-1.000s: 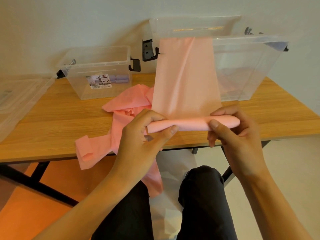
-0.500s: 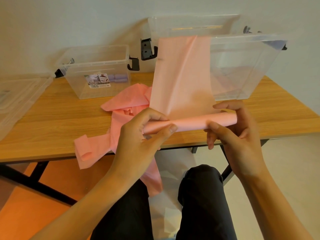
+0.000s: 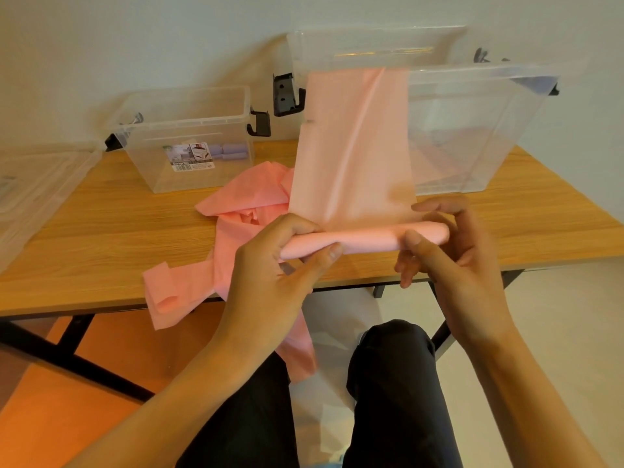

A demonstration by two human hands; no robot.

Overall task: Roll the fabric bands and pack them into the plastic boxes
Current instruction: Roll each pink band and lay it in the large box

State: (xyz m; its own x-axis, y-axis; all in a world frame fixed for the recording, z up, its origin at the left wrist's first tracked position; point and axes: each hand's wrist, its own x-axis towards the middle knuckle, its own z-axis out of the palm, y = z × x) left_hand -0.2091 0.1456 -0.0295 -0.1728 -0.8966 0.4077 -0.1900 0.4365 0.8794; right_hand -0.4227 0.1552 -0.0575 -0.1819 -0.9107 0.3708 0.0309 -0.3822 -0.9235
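Left hand (image 3: 270,265) and right hand (image 3: 449,261) each pinch an end of the pink band's roll (image 3: 364,239), held above the desk's (image 3: 101,238) near edge. Unrolled length hangs from the large clear box's (image 3: 472,130) front rim. More pink bands (image 3: 236,211) lie heaped mid-desk; small box (image 3: 189,136) sits toward the back-left.

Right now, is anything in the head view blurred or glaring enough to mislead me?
Head view: the right hand smears at its fingers; the left hand and pink roll look sharper; glare lies on the far rim of the large clear box; the label on the small box is unreadable.
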